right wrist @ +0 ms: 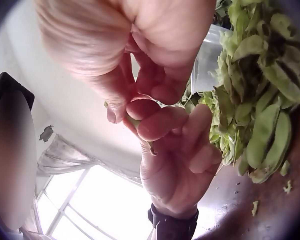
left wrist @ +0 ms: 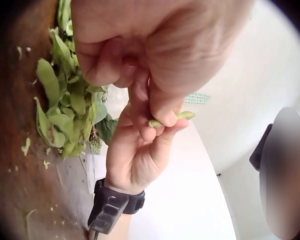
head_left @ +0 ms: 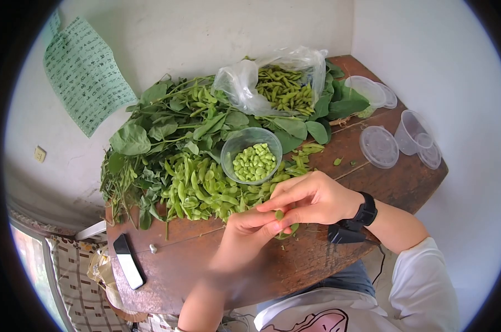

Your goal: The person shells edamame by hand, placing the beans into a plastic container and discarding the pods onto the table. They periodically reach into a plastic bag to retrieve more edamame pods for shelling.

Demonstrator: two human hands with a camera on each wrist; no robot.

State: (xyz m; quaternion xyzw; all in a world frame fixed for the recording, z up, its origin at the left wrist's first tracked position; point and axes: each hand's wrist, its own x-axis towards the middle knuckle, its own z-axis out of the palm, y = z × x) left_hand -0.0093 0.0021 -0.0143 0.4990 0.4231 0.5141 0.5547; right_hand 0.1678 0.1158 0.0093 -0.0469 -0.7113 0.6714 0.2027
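Note:
Both hands meet over the table's front part, close beyond the heap of pods. My left hand (head_left: pixel 249 228) pinches a green soybean pod (left wrist: pixel 185 115) between thumb and fingers. From the other side my right hand (head_left: pixel 319 199), with a black band at its wrist, pinches the same pod, whose middle the fingertips partly hide. Just past the hands stands a clear plastic bowl (head_left: pixel 224 157) with shelled green beans (head_left: pixel 254 164) in it. Plump soybean pods (head_left: pixel 198 188) lie heaped left of and around the bowl.
Leafy soybean stalks (head_left: pixel 167 119) cover the back of the wooden table (head_left: pixel 206 265). An opened plastic bag (head_left: pixel 234 83) holds more pods. Clear lids (head_left: pixel 379 146) and a plastic cup (head_left: pixel 409 133) stand at right. A phone (head_left: pixel 128 263) lies at the left edge.

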